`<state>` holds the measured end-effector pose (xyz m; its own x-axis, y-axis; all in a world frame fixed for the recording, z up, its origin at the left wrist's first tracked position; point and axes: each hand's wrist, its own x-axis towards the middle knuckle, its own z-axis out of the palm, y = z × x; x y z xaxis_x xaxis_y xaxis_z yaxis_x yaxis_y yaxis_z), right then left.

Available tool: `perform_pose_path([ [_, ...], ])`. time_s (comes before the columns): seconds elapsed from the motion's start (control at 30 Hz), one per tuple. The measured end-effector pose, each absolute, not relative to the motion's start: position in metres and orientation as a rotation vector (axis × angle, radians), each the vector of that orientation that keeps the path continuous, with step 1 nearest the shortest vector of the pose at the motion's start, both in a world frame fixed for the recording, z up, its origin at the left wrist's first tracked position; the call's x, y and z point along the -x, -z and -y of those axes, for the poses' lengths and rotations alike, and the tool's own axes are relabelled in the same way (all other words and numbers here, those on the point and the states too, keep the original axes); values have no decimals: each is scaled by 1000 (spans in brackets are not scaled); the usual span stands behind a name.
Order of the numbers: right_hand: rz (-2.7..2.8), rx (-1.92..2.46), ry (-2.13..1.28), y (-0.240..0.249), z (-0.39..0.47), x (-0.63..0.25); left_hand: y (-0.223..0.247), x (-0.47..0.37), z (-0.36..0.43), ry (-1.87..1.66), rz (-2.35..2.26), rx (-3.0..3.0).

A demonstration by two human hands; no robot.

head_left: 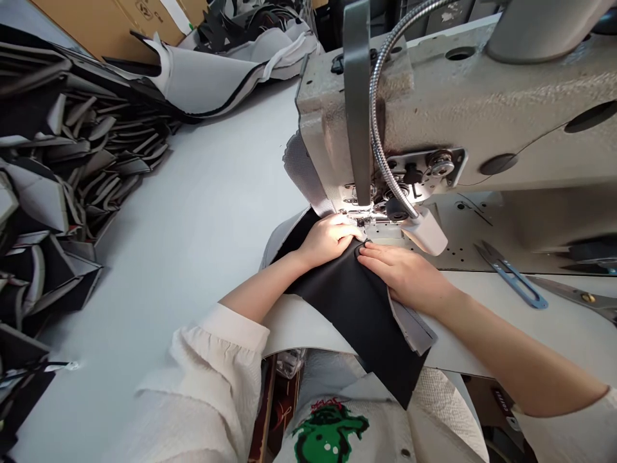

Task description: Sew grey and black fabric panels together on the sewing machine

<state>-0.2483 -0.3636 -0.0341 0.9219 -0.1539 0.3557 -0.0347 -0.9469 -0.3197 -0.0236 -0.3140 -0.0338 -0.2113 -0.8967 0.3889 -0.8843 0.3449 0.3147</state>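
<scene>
Pale sleeves (212,379) flank black fabric (359,312) under left hand (328,241), fingers bunched, and right hand (407,273), fingers flat together.

Hands (330,240) on black fabric (359,302), sewing machine (434,109)

Wide, slightly stretched view, evenly bright. A small lamp (425,231) on the sewing machine (332,96) throws a white glare just beside the needle area, where fingertips look washed out. Left of the machine, the pale surface (193,186) shines softly. Dark cloth (357,302) below it shows little detail. Lines bend near the edges; the center looks reasonably sharp.
</scene>
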Motion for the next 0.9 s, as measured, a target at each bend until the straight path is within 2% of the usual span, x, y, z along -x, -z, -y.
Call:
perform_pose_path([
  [0.23,-217,2868,662,43,354,236,29,3,326,-56,2357,-1423],
  [0.37,-264,2909,739,45,349,233,29,1,327,-57,2337,-1375],
  [0.9,-425,2937,597,47,336,218,37,-1,337,-10,2227,-1375],
])
